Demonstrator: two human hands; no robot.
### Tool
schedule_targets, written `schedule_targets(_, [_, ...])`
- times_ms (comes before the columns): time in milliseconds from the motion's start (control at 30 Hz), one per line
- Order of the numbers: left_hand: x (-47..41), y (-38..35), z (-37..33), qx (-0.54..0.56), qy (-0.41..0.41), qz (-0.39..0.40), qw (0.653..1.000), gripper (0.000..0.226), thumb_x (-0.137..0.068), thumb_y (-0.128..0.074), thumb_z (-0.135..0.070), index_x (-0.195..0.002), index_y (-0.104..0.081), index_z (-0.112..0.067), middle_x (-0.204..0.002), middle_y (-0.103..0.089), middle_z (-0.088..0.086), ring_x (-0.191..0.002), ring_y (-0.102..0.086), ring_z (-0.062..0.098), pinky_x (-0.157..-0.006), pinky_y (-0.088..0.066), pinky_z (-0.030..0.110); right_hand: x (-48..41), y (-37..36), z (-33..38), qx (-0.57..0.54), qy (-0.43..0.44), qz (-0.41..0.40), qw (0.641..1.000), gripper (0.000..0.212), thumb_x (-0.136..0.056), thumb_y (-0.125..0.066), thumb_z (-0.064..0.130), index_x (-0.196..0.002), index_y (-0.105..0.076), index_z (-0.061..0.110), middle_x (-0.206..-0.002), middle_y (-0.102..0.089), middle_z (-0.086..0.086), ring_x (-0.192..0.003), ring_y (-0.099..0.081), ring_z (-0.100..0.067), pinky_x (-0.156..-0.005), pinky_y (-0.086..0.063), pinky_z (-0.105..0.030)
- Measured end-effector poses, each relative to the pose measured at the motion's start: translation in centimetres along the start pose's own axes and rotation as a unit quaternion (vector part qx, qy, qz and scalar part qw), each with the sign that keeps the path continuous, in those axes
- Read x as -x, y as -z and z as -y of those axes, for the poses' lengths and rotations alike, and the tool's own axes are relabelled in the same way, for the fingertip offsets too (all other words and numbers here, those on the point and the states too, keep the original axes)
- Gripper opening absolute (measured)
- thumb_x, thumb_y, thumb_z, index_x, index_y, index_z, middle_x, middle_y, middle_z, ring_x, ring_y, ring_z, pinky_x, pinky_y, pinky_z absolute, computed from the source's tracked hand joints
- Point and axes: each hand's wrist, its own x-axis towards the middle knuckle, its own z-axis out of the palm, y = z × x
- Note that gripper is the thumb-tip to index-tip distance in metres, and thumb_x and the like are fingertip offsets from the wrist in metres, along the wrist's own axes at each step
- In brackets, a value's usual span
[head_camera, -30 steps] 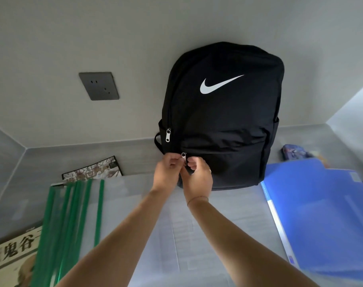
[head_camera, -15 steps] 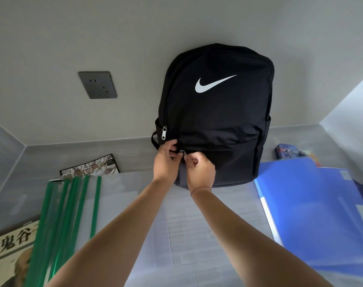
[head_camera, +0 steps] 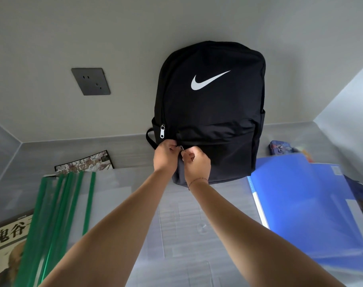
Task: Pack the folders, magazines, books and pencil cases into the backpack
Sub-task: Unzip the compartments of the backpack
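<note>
A black backpack (head_camera: 211, 112) with a white swoosh stands upright against the wall. My left hand (head_camera: 165, 157) pinches the fabric at the left end of its front pocket. My right hand (head_camera: 197, 164) grips the small metal zipper pull (head_camera: 181, 148) of that pocket. A second zipper pull (head_camera: 162, 131) hangs higher on the bag's left side. Blue folders (head_camera: 304, 206) lie to the right. Clear folders with green spines (head_camera: 58, 216) lie to the left. A magazine (head_camera: 87, 161) and a book (head_camera: 4, 245) rest beside them. A pencil case (head_camera: 280, 148) sits behind the blue folders.
The grey table (head_camera: 124, 154) meets the wall behind the backpack. A dark wall socket (head_camera: 91, 81) is on the wall left of the bag. A clear sheet (head_camera: 182, 235) lies under my forearms. Side panels close the table's left and right.
My hands stay at the front pocket's zipper; the right hand has shifted its grip on the pull. The view has drifted slightly, so the backpack appears more to the left.
</note>
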Motion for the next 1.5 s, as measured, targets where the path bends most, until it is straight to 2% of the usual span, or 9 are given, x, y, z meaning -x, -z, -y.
schedule_targets(100, [-0.1,-0.5,0.0,-0.048,-0.006,-0.015,0.999,0.019,-0.09,-0.051,-0.01,-0.105,-0.062,-0.008,-0.104,-0.066,0.008,-0.096,-0.061,0.026,-0.083,-0.05,0.037,0.0,0.2,-0.2,0.014,0.003,-0.007,1.0,0.015,-0.09,-0.055,0.022,-0.085,-0.063,0.01,-0.072,-0.061,0.002,-0.069,-0.057,-0.019,-0.063,-0.047,-0.031])
schedule_targets(267, [-0.9,0.5,0.8,-0.072,0.001,-0.063,0.995,0.019,-0.093,-0.051,-0.011,-0.108,-0.061,-0.006,-0.109,-0.065,0.013,-0.098,-0.061,0.03,-0.074,-0.042,0.03,-1.5,3.3,-1.9,0.048,0.009,-0.093,0.994,0.016,-0.09,-0.054,0.02,-0.086,-0.064,0.008,-0.074,-0.064,-0.002,-0.068,-0.052,-0.021,-0.06,-0.034,-0.026])
schedule_targets(333, [-1.1,1.0,0.9,-0.077,-0.005,-0.076,0.994,0.017,-0.092,-0.054,-0.013,-0.106,-0.061,-0.007,-0.108,-0.065,0.011,-0.097,-0.061,0.028,-0.073,-0.043,0.029,-2.4,5.0,-2.7,0.031,-0.007,-0.108,0.994,0.018,-0.09,-0.056,0.023,-0.086,-0.065,0.008,-0.071,-0.06,0.003,-0.07,-0.056,-0.022,-0.061,-0.039,-0.027])
schedule_targets(433, [-0.4,0.6,0.4,-0.109,-0.085,-0.087,0.987,0.025,-0.085,-0.066,-0.015,-0.108,-0.057,-0.01,-0.111,-0.059,0.008,-0.101,-0.057,0.027,-0.083,-0.047,0.036,-2.7,6.0,-3.2,0.004,-0.017,-0.1,0.995,0.015,-0.088,-0.059,0.022,-0.085,-0.066,0.009,-0.071,-0.06,0.005,-0.072,-0.059,-0.02,-0.065,-0.047,-0.029])
schedule_targets(567, [0.4,-0.9,-0.8,-0.254,-0.205,-0.091,0.941,0.044,-0.077,-0.074,-0.023,-0.118,-0.057,-0.018,-0.119,-0.052,0.006,-0.111,-0.048,0.027,-0.096,-0.038,0.04,-2.3,5.8,-3.0,-0.025,-0.016,-0.082,0.996,0.01,-0.086,-0.062,0.02,-0.086,-0.069,0.013,-0.072,-0.061,0.007,-0.066,-0.055,-0.007,-0.058,-0.038,-0.012])
schedule_targets(733, [-0.2,-2.2,-1.7,-0.313,-0.315,-0.089,0.892,0.028,-0.069,-0.08,-0.017,-0.096,-0.073,-0.018,-0.091,-0.064,0.001,-0.092,-0.057,0.028,-0.082,-0.043,0.041,-2.6,6.2,-3.0,-0.02,-0.018,-0.085,0.996,0.012,-0.087,-0.062,0.025,-0.084,-0.068,0.014,-0.07,-0.061,0.007,-0.062,-0.054,-0.006,-0.054,-0.037,-0.012])
schedule_targets(900, [-0.8,-1.8,-2.6,-0.308,-0.304,-0.104,0.896,0.013,-0.075,-0.075,-0.014,-0.088,-0.075,-0.015,-0.08,-0.069,0.002,-0.085,-0.058,0.031,-0.077,-0.043,0.041,-3.5,8.3,-4.1,-0.008,-0.043,-0.125,0.991,0.016,-0.087,-0.061,0.026,-0.082,-0.065,0.012,-0.076,-0.065,0.001,-0.071,-0.057,-0.016,-0.062,-0.04,-0.025])
schedule_targets(1133, [-1.4,-1.3,-3.9,-0.284,-0.278,-0.096,0.913,0.013,-0.078,-0.072,-0.012,-0.09,-0.075,-0.01,-0.083,-0.069,0.007,-0.085,-0.057,0.033,-0.078,-0.045,0.042,-6.1,13.1,-6.1,0.004,-0.1,-0.181,0.978,0.017,-0.088,-0.059,0.027,-0.087,-0.066,0.011,-0.079,-0.064,0.0,-0.077,-0.055,-0.018,-0.066,-0.036,-0.025])
schedule_targets(1500, [-0.6,-1.4,-3.8,-0.256,-0.247,-0.081,0.931,0.015,-0.082,-0.069,-0.016,-0.096,-0.074,-0.014,-0.091,-0.069,0.005,-0.092,-0.056,0.028,-0.085,-0.043,0.038,-5.9,13.7,-6.4,-0.007,-0.092,-0.174,0.98,0.018,-0.087,-0.059,0.028,-0.088,-0.065,0.011,-0.076,-0.061,0.004,-0.076,-0.056,-0.016,-0.065,-0.037,-0.024])
